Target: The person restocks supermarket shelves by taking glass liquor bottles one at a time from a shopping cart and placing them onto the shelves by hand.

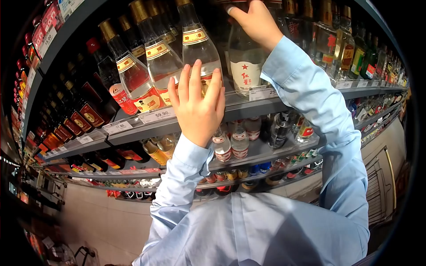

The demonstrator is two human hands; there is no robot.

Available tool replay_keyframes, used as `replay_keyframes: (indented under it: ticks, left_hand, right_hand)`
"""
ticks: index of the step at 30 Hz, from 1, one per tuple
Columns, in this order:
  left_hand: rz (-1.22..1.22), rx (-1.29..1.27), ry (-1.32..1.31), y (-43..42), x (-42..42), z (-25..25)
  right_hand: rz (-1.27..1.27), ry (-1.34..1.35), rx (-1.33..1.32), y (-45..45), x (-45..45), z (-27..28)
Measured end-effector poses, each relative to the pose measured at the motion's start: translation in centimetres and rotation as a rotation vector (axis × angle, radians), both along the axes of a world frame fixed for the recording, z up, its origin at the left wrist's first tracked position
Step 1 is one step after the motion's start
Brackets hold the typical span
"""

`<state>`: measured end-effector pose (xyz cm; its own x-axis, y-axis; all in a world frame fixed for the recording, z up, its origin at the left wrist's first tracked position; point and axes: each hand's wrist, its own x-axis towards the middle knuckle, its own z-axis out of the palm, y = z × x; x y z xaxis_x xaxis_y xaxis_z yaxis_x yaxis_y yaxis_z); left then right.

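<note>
My left hand [198,104] is spread in front of a clear liquor bottle [200,44] with a gold cap and a yellow-and-red neck label. Its fingertips overlap the bottle's lower part; whether they press on the glass I cannot tell. Higher up, at the top edge of the view, my right hand [258,24] is closed at the top of a big clear glass liquor jar [245,71], which has a white label with a red star. The thumb lies along the jar's dark lid, while the other fingers are mostly hidden. The jar stands upright on the shelf.
More gold-capped bottles [163,57] stand left of my left hand. Price tags [156,115] line the grey shelf edge [239,108]. Small bottles [239,142] fill the shelf below. Green and clear bottles [357,55] stand at right, above a metal cart [384,177].
</note>
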<state>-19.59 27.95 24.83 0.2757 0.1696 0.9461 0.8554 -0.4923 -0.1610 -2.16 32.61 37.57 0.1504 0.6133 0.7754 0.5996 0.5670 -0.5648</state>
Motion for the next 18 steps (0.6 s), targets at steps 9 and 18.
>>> replay_keyframes:
  ticks: [9,18]
  left_hand:
    - [-0.002,-0.066,0.048,0.7,-0.7,-1.8]
    - [-0.082,-0.056,0.055,1.0,-1.0,-2.1]
  right_hand:
    - [-0.128,-0.144,0.378,0.0,-0.7,-1.1]
    - [-0.256,-0.183,0.357,0.2,-1.1,-1.3]
